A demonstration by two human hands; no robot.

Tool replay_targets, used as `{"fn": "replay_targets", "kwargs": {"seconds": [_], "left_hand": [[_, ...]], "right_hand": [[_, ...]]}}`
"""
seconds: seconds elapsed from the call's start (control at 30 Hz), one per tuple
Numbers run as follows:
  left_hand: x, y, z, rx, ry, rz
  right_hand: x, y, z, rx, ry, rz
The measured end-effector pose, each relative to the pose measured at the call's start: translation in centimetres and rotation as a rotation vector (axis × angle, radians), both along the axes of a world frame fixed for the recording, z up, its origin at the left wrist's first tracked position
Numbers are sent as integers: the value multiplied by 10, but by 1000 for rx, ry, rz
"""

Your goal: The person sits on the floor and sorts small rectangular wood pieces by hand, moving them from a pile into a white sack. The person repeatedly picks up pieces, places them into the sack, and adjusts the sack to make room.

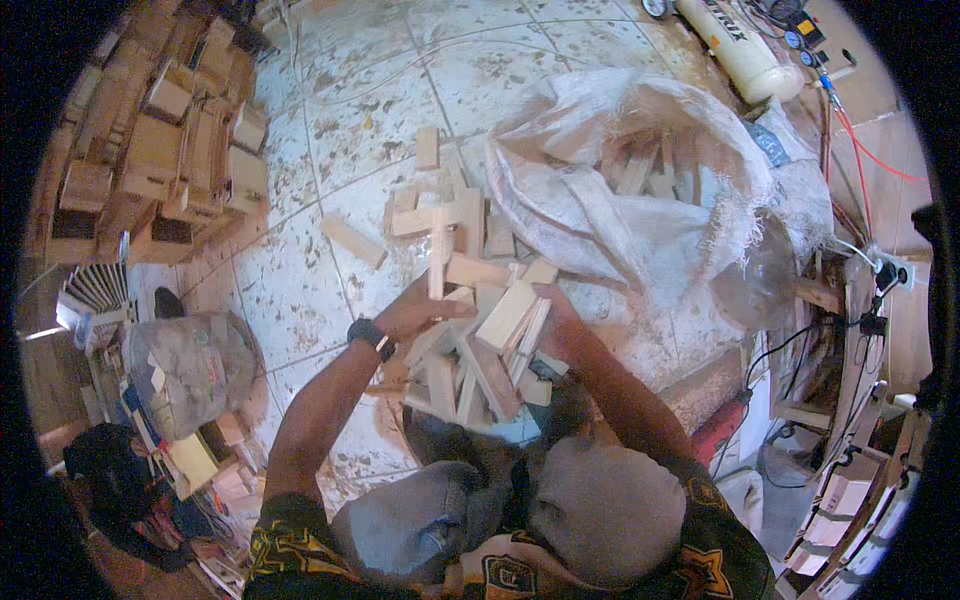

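Note:
My left hand (408,312), with a dark watch on its wrist, is closed around a narrow wood strip (437,255) that stands up from the fingers. My right hand (562,325) is closed on the side of a pale wood block (507,314); thinner strips lie against that block, and its fingers are partly hidden. Between and below both hands is a loose pile of wood offcuts (485,370), tilted at many angles, in front of my knees. Farther off, more offcuts (428,218) lie on the tiled floor.
A large white woven sack (590,215) stands open at the back right with wood pieces inside. Stacked boards (150,150) line the left. A filled sack (195,370) sits at my left. An air compressor (740,50) with a red hose stands far right; cables run along the right.

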State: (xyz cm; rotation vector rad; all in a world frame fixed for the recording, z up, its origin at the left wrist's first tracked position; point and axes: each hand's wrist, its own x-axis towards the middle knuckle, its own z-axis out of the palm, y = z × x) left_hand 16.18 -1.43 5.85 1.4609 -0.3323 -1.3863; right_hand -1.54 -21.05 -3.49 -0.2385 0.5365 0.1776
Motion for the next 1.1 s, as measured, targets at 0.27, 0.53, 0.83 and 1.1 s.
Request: {"fn": "replay_targets", "kwargs": {"seconds": [0.27, 0.53, 0.83, 1.1], "left_hand": [[-6, 13, 35, 139, 36, 377], [6, -78, 138, -245, -226, 209], [21, -294, 124, -683, -648, 100], [30, -288, 5, -179, -1621, -202]], "right_hand": [[34, 3, 86, 3, -65, 45], [30, -68, 193, -193, -59, -181], [32, -259, 210, -705, -142, -465], [46, -274, 101, -2029, 282, -215]]}}
